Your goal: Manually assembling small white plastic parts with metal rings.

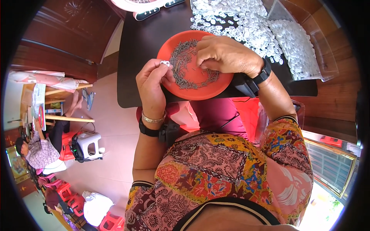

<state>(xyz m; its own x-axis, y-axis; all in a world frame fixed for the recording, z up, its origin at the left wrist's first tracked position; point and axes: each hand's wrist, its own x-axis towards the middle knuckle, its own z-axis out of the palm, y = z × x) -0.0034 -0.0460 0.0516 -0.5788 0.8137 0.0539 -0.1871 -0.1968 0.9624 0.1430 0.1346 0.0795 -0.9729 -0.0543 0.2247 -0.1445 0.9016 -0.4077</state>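
Between the left hand's (152, 82) fingertips, just left of the plate's rim, sits a small white clip (165, 63), pinched. Right hand (225, 54) rests over the orange plate (171, 44), fingers curled down onto the dark pins (184, 57) heaped there; whether it grips one cannot be told. Plate lies at the near edge of the dark bench (142, 38). Farther right, loose white clips (239, 21) spread across the bench and fill a clear tray (323, 57). Far left, a seated person (38, 152).
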